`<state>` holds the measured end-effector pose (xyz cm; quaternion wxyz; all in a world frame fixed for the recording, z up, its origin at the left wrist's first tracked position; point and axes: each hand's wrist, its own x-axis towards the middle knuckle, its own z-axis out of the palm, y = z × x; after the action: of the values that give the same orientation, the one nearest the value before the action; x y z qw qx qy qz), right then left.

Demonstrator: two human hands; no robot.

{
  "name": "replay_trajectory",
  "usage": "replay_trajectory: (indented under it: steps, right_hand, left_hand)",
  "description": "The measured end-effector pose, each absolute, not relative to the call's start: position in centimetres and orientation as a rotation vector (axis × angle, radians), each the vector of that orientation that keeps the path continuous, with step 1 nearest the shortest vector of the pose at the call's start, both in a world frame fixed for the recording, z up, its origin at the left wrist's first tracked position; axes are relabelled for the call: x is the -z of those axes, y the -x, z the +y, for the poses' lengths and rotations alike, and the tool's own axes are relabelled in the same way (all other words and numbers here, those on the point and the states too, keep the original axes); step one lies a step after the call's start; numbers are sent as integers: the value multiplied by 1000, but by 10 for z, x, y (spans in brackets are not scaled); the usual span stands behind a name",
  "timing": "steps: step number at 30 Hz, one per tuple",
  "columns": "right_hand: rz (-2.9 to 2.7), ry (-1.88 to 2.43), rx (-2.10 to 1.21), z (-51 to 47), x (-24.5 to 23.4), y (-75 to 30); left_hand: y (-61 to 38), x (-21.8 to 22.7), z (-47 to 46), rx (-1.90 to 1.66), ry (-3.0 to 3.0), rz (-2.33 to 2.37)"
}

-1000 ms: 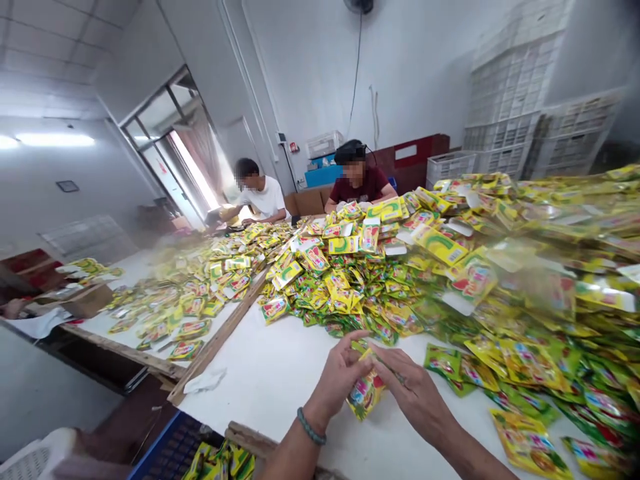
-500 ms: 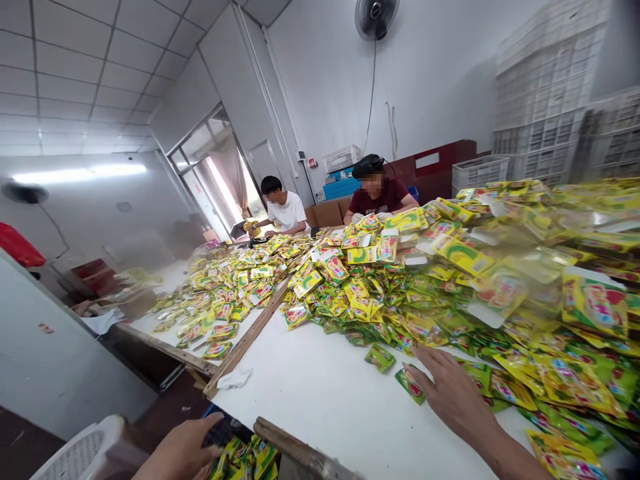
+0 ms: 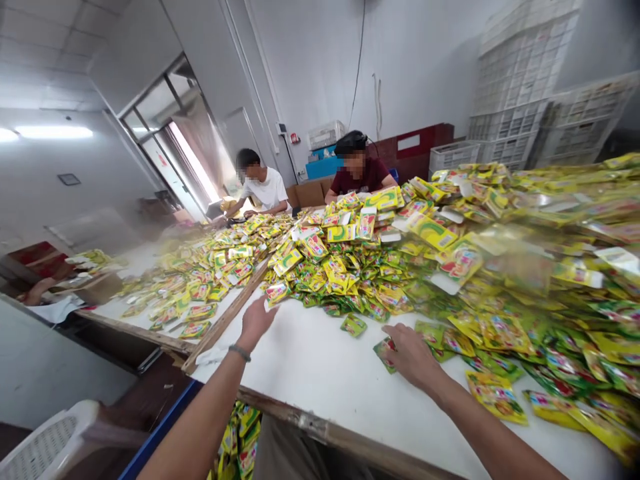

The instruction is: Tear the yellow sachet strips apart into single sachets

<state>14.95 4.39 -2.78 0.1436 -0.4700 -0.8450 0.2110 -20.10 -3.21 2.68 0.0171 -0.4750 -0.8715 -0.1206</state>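
The left hand (image 3: 258, 321) is at a box (image 3: 277, 292) left of centre; the right hand (image 3: 409, 352) touches a sachet (image 3: 382, 352) right of centre. Crates (image 3: 515, 87) stand upper right.

No words are readable (print on the packets (image 3: 496, 397) is too blurred).

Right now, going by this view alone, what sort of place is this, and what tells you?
Probably a packing workshop: yellow and green packets lie heaped on a white table, white crates stand stacked by the wall, and two people are beyond the packets.
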Motion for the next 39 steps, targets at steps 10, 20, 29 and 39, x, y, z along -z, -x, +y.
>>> replay_trajectory:
  steps: [10, 20, 29, 39]
  right_hand:
    - [-2200, 1376, -786, 49, 19, -154]
    - [-2066, 1408, -1007, 54, 11, -157]
    - [-1869, 1155, -1230, 53, 16, -155]
    - [-1988, 1392, -826, 61, 8, -166]
  left_hand:
    - [223, 0, 25, 83, 1550, -2738]
    - [176, 4, -37, 523, 2010, -2306]
    - [84, -11, -35, 1093, 2285, -2280]
    - [5, 4, 54, 1366, 2442, -2568]
